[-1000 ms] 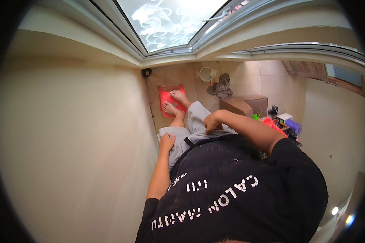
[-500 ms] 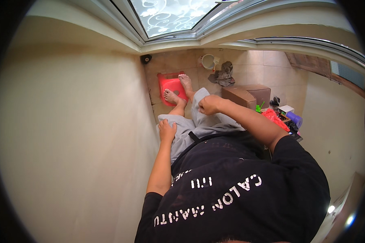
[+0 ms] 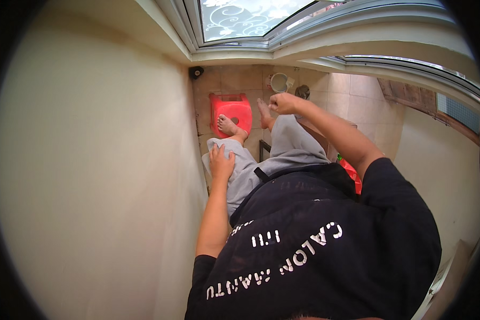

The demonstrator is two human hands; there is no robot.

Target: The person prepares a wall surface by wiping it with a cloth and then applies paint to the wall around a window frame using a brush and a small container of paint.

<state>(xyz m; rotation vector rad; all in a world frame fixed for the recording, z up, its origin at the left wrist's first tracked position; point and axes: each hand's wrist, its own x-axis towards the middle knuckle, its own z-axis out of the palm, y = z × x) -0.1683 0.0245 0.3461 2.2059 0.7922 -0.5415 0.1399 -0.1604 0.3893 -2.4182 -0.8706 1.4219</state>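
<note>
My left hand (image 3: 221,161) lies with its fingers apart on the left leg of my grey shorts (image 3: 240,170). Curled closed, my right hand (image 3: 284,104) is by my right knee, near the hem of the shorts. Whatever its fingers hold, if anything, is hidden. Below is a red plastic stool (image 3: 239,111) with a hole in its seat. My bare left foot (image 3: 228,125) rests on the stool, while my bare right foot (image 3: 264,113) is off its right side.
A pale wall (image 3: 101,160) runs along my left. Ahead is a patterned window (image 3: 250,18). On the tiled floor are a white bucket (image 3: 279,82), a dark crumpled cloth (image 3: 302,92) and a small black object (image 3: 196,72). A red plastic bag (image 3: 353,177) shows beside my right arm.
My right foot has left the stool and moved right. My right knee and right hand have shifted forward and right, covering more of the brown box and cloth. My left hand stays on my leg.
</note>
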